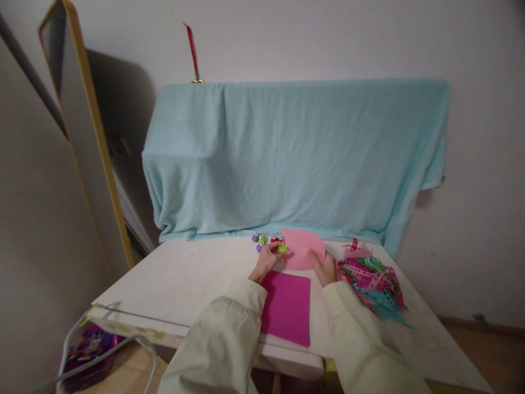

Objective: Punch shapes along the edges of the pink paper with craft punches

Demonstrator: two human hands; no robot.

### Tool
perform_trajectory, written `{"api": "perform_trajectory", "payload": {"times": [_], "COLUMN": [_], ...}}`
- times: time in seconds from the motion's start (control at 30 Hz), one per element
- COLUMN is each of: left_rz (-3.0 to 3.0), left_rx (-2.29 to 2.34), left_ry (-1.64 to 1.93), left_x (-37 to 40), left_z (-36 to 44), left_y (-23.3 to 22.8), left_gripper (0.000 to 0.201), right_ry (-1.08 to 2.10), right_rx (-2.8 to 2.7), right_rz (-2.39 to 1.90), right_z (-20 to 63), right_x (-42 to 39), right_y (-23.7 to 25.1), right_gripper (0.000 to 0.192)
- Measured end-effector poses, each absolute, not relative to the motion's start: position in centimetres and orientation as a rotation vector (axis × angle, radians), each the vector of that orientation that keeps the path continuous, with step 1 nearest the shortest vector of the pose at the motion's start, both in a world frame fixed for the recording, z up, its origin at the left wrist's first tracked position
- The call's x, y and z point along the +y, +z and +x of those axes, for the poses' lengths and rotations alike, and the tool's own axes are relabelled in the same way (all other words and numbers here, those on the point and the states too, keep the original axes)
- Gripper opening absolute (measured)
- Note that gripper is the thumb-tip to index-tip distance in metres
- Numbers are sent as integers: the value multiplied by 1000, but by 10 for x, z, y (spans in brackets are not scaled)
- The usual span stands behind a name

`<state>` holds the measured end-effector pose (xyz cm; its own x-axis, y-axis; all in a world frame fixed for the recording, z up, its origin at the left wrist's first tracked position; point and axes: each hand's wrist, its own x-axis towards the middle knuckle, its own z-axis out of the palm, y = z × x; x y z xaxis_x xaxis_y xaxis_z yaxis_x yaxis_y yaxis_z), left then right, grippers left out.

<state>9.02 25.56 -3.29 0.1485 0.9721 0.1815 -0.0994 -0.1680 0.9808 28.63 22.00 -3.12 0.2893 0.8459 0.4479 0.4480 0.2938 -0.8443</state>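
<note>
A light pink sheet [302, 249] is pinched at its near right edge by the right hand [326, 268]. A small green punch [283, 249] is gripped by the left hand [267, 260] against the sheet's left edge. A magenta sheet [287, 306] lies just nearer, between both wrists. Punched strips [371, 282] are piled right of the right hand; more small punches [262, 239] sit just beyond the left.

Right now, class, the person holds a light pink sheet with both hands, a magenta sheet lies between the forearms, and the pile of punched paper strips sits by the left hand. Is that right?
One detail is wrong. In the head view the pile of punched paper strips lies by the right hand, not the left hand. The light pink sheet and the magenta sheet are as stated.
</note>
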Motion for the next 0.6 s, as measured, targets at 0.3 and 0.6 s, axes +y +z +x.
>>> {"api": "perform_trajectory", "payload": {"times": [0.3, 0.6], "left_rz": [1375, 1426], "left_rx": [938, 915], "left_ry": [1296, 1334], "left_x": [260, 266], "left_z": [92, 89], "left_y": [-37, -41], "left_gripper": [42, 42], "right_ry": [380, 310], "right_rx": [-1375, -1334], "right_rz": [-1290, -1362], "right_z": [286, 289], "right_x": [221, 220], "right_y": [-34, -31], "right_gripper": [39, 44]}}
